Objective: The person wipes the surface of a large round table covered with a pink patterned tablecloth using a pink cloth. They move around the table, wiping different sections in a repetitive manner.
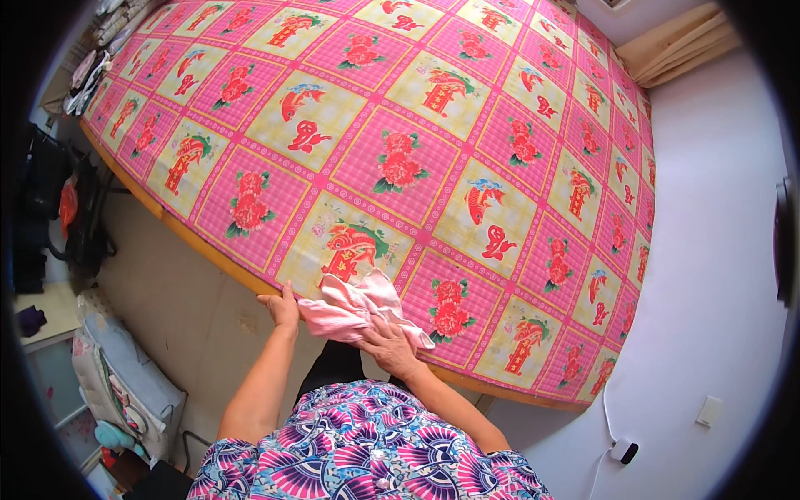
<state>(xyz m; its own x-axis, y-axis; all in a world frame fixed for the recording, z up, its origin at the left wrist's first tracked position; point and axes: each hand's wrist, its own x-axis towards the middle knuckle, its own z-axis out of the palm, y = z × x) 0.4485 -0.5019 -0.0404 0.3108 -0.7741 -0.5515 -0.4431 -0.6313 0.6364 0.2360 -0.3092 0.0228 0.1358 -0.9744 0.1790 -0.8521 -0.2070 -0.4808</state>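
Note:
A crumpled pink cloth [350, 306] lies on the near edge of a large flat surface in front of me. My right hand [390, 344] presses on the cloth with its fingers spread over the folds. Just left of the cloth, my left hand [281, 307] holds the yellow wooden edge [225, 265], its thumb up against the rim and some fingers partly hidden. Pink and pale yellow squares with printed flowers and red fish cover the sheet [400, 162] over the surface.
Folded fabrics [115, 25] are piled at the far left corner. Bags [125, 362] and a dark folding frame [81, 212] stand left on the tiled floor. Along the right runs a white wall [712, 187] with a switch [709, 411], a plugged-in adapter [625, 450] and a beige curtain [678, 47].

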